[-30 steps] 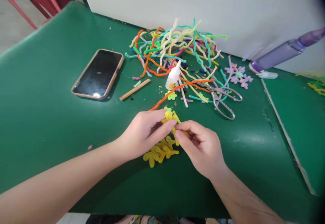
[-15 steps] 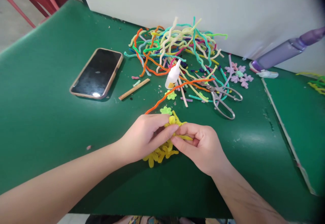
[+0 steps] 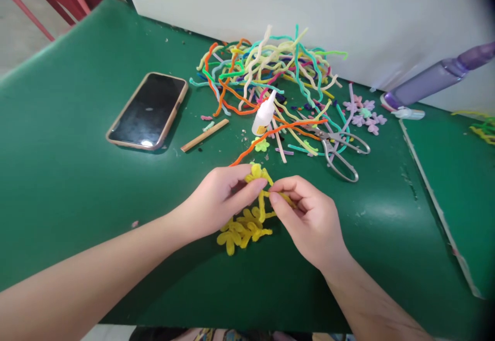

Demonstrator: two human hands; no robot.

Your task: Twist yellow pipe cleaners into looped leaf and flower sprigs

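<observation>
Two hands work at the near middle of one green table (image 3: 69, 186). The left hand (image 3: 228, 194) is closed to a pinch, thumb against fingers, gripping one yellow flower (image 3: 256, 172). The right hand (image 3: 309, 222) pinches a yellow strip (image 3: 266, 194) between thumb and forefinger, its other fingers curled, just right of that flower. Nearer lies one yellow heap (image 3: 243, 232), its pieces overlapping too much to count.

Beyond the hands are one green flower (image 3: 261, 144), one upright white bottle (image 3: 263, 118) and, to the right, one pair of scissors (image 3: 340, 152). One orange stem (image 3: 247, 152) runs right from behind the left hand. To the left lie one phone (image 3: 149, 109) and one stick (image 3: 204, 135). Far middle is one tangle of stems (image 3: 266, 65), uncountable; far right, one flower cluster (image 3: 362, 115) and one purple bottle (image 3: 425, 85).
</observation>
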